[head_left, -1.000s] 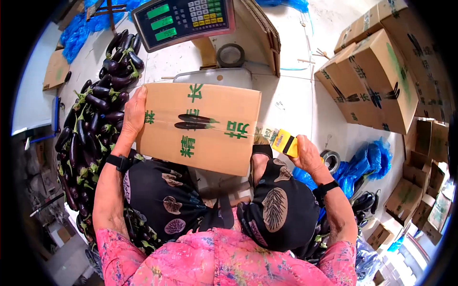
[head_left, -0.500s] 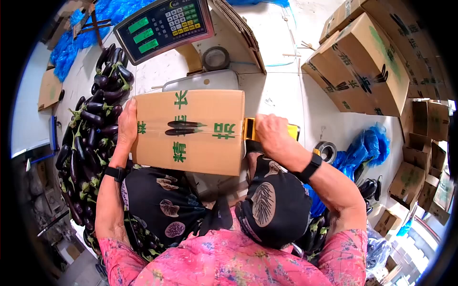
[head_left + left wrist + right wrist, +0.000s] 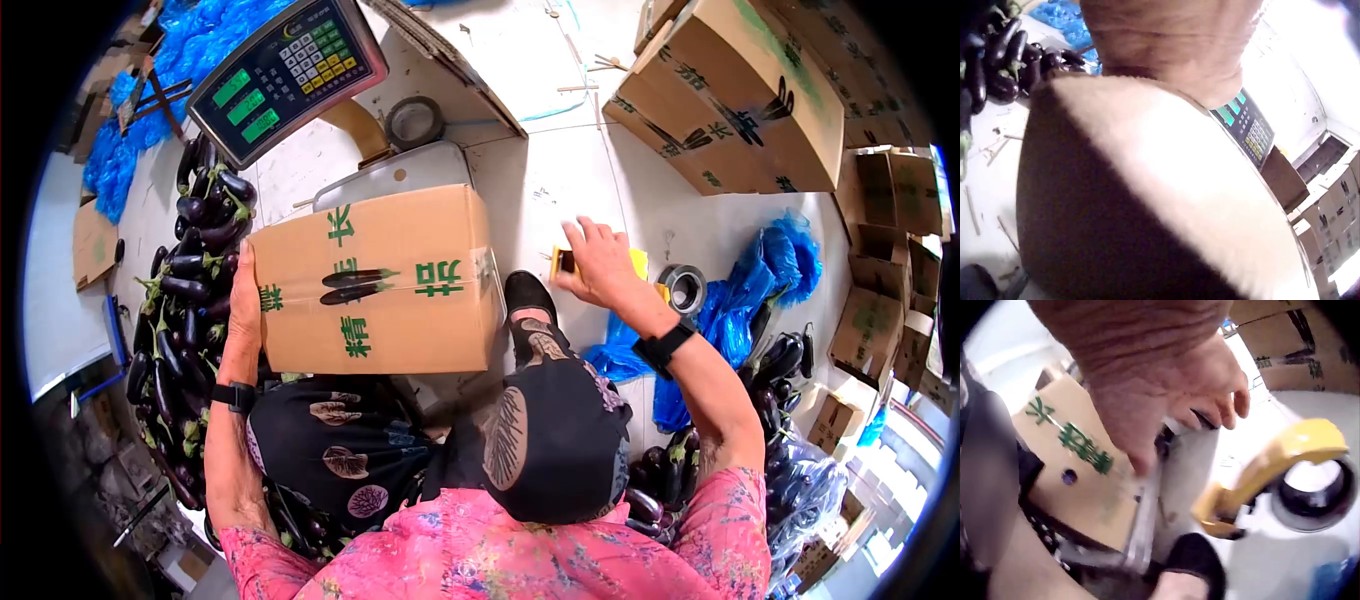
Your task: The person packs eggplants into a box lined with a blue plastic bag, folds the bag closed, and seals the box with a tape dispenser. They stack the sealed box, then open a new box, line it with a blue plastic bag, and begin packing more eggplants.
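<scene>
The taped cardboard box (image 3: 375, 290), printed in green with dark eggplants, sits before the knees at a slight angle. The left hand (image 3: 243, 300) lies along its left side, fingers extended; in the left wrist view that hand (image 3: 1172, 47) touches the box (image 3: 1154, 150). Clear tape shows at the box's right end. Apart from the box, the right hand (image 3: 603, 268) has its fingers spread over a yellow tape dispenser (image 3: 639, 265). In the right wrist view, the dispenser (image 3: 1294, 447) with its roll stands beside the right hand (image 3: 1160, 394), apart from the fingers.
Behind the box are a scale platform (image 3: 425, 165), its display (image 3: 290, 75) and a tape roll (image 3: 414, 122). Eggplants (image 3: 185, 290) are heaped at left. Another roll (image 3: 685, 290) and blue plastic (image 3: 765, 280) lie at right, with stacked boxes (image 3: 735, 100) beyond.
The right hand has moved away from the box's right end and spread its fingers, letting go of the dispenser. The box has turned slightly; the left hand remains at its side. The head view has shifted.
</scene>
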The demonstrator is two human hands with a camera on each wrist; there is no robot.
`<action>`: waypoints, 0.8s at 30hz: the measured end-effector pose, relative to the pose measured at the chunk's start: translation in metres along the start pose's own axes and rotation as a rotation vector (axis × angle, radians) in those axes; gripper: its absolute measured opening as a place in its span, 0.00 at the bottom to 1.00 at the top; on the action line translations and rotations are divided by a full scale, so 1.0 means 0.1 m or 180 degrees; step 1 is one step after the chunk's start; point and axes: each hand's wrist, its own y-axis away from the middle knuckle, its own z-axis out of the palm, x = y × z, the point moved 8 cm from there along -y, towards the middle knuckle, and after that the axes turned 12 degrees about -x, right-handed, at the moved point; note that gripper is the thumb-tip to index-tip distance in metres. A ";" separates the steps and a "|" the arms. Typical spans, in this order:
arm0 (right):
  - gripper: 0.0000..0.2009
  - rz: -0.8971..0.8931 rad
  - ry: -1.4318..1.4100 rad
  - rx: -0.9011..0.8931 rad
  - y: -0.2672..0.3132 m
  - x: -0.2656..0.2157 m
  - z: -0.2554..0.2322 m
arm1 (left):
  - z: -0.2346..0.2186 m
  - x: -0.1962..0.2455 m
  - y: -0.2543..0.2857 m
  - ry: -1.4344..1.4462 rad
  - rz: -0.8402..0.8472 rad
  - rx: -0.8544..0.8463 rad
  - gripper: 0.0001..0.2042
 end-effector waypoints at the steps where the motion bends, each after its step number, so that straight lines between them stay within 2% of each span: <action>1: 0.32 -0.0219 -0.0625 0.0677 0.02 -0.10 -0.20 | 0.06 0.02 0.05 0.0097 -0.0045 -0.0035 0.29; 2: 0.35 -0.0290 -0.1719 0.0796 -0.02 -0.14 -0.23 | 0.15 0.02 0.10 0.0196 -0.0091 -0.0062 0.30; 4: 0.40 -0.0434 -0.3916 0.0973 -0.18 -0.62 -0.67 | 0.30 0.02 0.15 0.0320 0.0057 -0.0179 0.30; 6: 0.38 -0.0628 -0.3335 0.1128 -0.20 -1.03 -0.84 | 0.39 -0.02 0.13 0.0364 0.0424 -0.0372 0.30; 7: 0.37 -0.0873 -0.2781 0.1481 -0.18 -1.07 -0.96 | 0.37 0.16 0.16 -0.0723 0.0938 -0.0135 0.30; 8: 0.39 -0.0588 -0.1660 0.1716 -0.14 -1.11 -1.03 | 0.40 0.34 0.22 -0.1816 0.1416 0.0111 0.31; 9: 0.40 -0.0730 -0.1049 0.1684 -0.10 -1.29 -1.11 | 0.52 0.49 0.28 -0.2913 0.1862 0.0364 0.32; 11: 0.41 -0.1160 -0.0127 0.1437 0.00 -1.73 -1.25 | 0.99 0.65 0.40 -0.4499 0.2070 0.0103 0.36; 12: 0.38 -0.1360 -0.0092 0.1124 -0.04 -1.94 -1.16 | 1.23 0.74 0.45 -0.4579 0.2013 -0.0193 0.37; 14: 0.37 -0.1577 0.0354 0.0942 -0.20 -2.12 -0.90 | 1.67 0.81 0.46 -0.4533 0.2509 -0.0532 0.35; 16: 0.36 -0.1496 0.0366 0.0897 -0.32 -2.11 -0.90 | 1.77 0.84 0.39 -0.4315 0.2714 -0.0593 0.34; 19: 0.34 -0.1430 0.0568 0.1001 -0.29 -2.06 -0.87 | 1.73 0.83 0.46 -0.4236 0.2781 -0.0591 0.33; 22: 0.34 -0.1126 0.0463 0.0881 -0.17 -1.77 -1.02 | 1.51 0.82 0.51 -0.4522 0.2576 -0.0398 0.32; 24: 0.34 -0.1014 0.0521 0.1018 -0.08 -1.67 -1.05 | 1.26 0.79 0.50 -0.4531 0.2309 -0.0227 0.32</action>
